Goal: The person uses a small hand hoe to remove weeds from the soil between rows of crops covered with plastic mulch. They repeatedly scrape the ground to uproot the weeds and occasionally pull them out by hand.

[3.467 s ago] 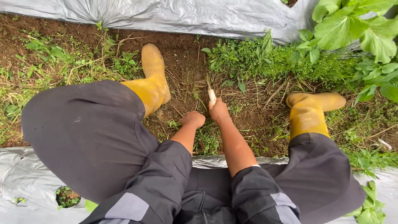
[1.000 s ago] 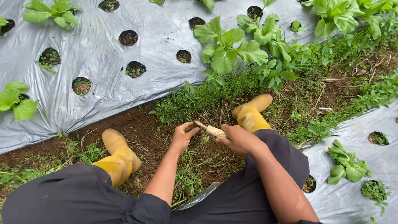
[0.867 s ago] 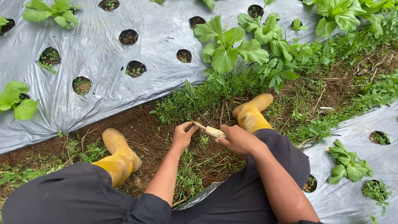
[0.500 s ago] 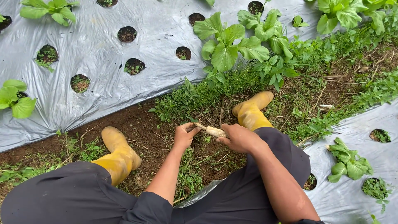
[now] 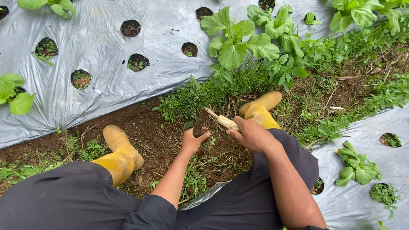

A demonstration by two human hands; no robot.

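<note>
I am gripping the pale-handled hand tool (image 5: 225, 122) in my right hand (image 5: 252, 135); my left hand (image 5: 194, 140) is pinching its dark blade (image 5: 199, 124); weeds (image 5: 200, 96) along the plastic mulch sheet's (image 5: 106, 81) edge are standing uncleared.

Outdoors in flat daylight — a furrow of dark brown soil (image 5: 145, 127) with weeds (image 5: 204, 96) and dry stalks runs between two beds under silver plastic mulch (image 5: 98, 51). Round planting holes (image 5: 131, 28) dot the sheets — some bearing leafy green plants (image 5: 236, 40).
</note>
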